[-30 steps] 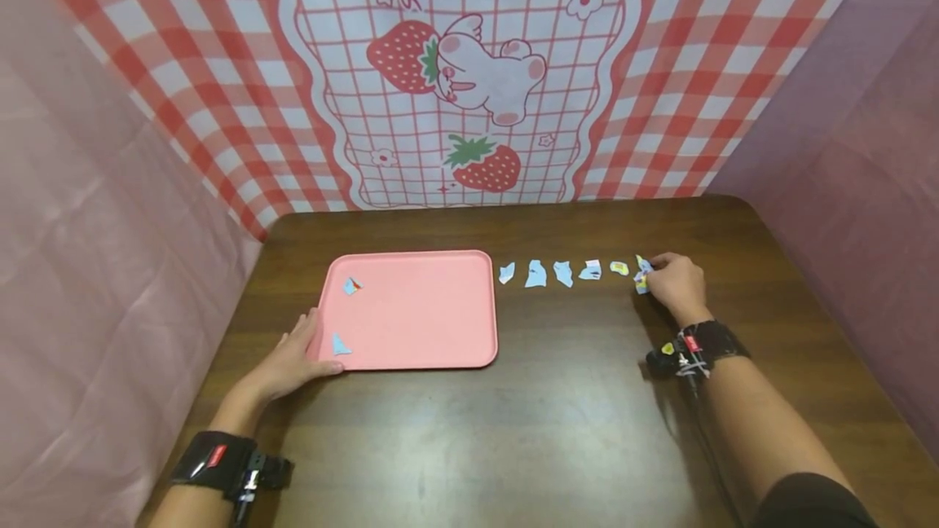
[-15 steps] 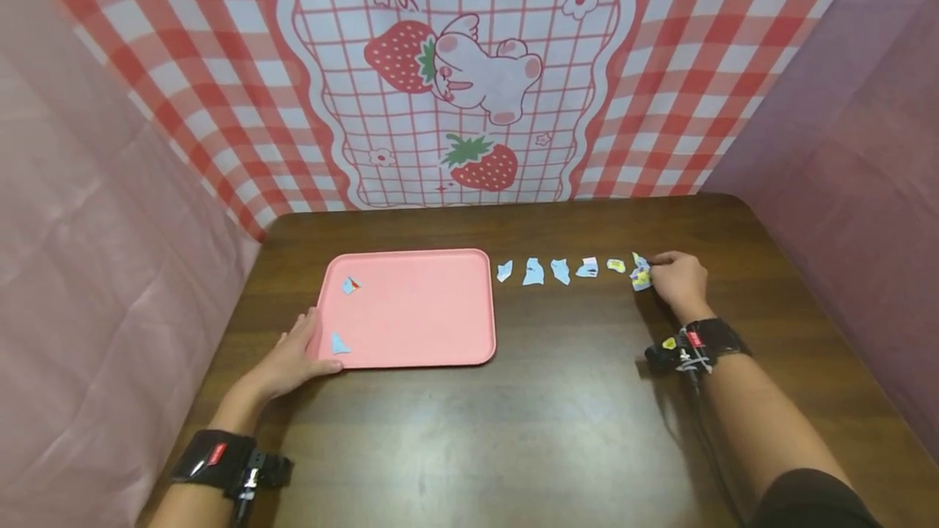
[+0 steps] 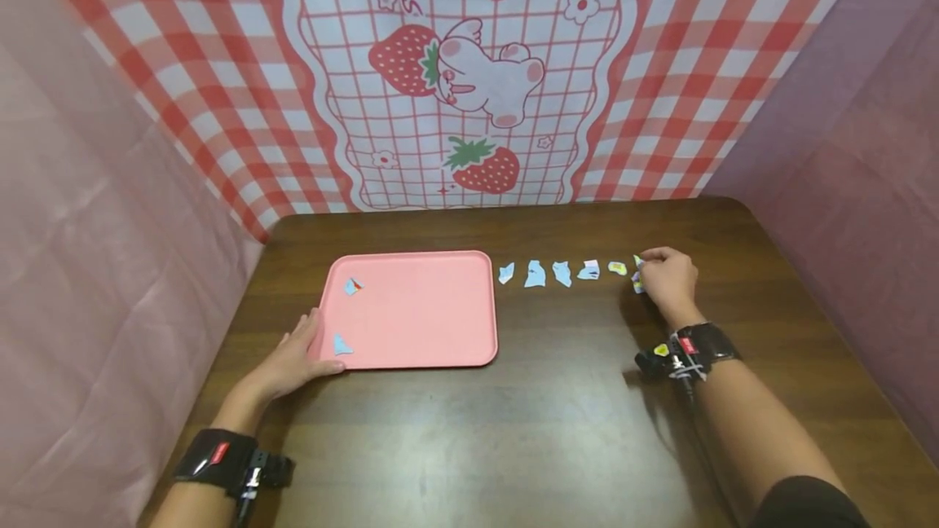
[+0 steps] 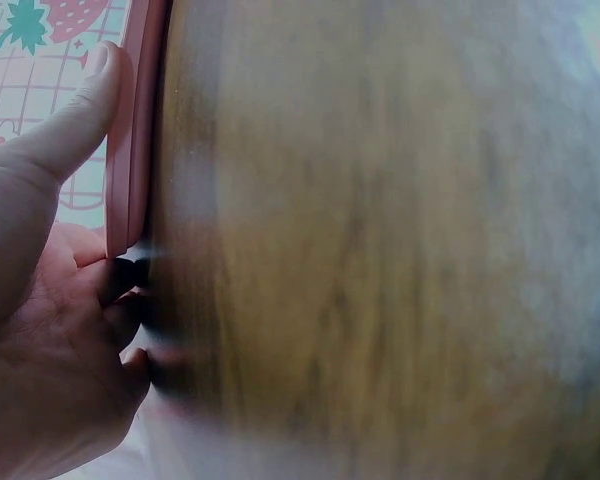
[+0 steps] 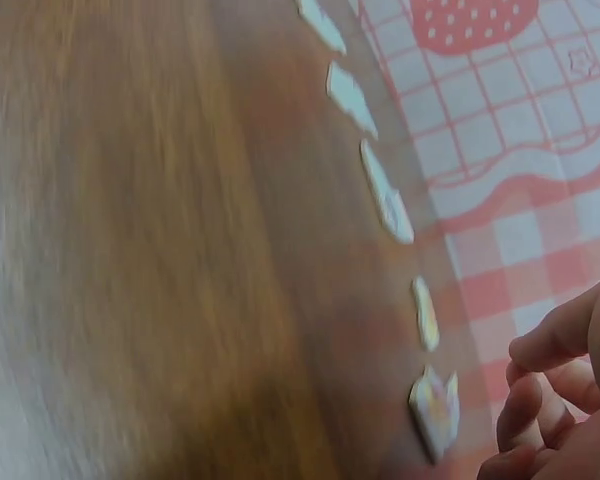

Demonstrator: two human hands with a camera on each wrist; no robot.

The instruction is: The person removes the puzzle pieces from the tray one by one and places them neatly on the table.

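Note:
In the head view a pink tray (image 3: 411, 316) lies on the table's left half. My left hand (image 3: 289, 361) rests against its near left corner, thumb along the near rim and fingers along the left side. Two light-blue scraps, an upper one with red (image 3: 354, 286) and a plain lower one (image 3: 341, 345), lie in it. My right hand (image 3: 669, 282) is over the rightmost yellow-and-blue scrap (image 3: 637, 287), partly hiding it. In the right wrist view the fingers of that hand (image 5: 565, 390) are loosely bent beside this scrap (image 5: 436, 410), with a gap visible; nothing shows between them.
Several torn-looking scraps, including a blue one (image 3: 535, 274) and a small yellow one (image 3: 618, 268), lie in a row from the tray's right side to my right hand. A red-checked cloth (image 3: 469, 104) hangs behind the brown table (image 3: 469, 438).
My right hand drew slightly right from the rightmost scrap, then came back left over it, covering more of it. The left hand, tray and other scraps have stayed in place.

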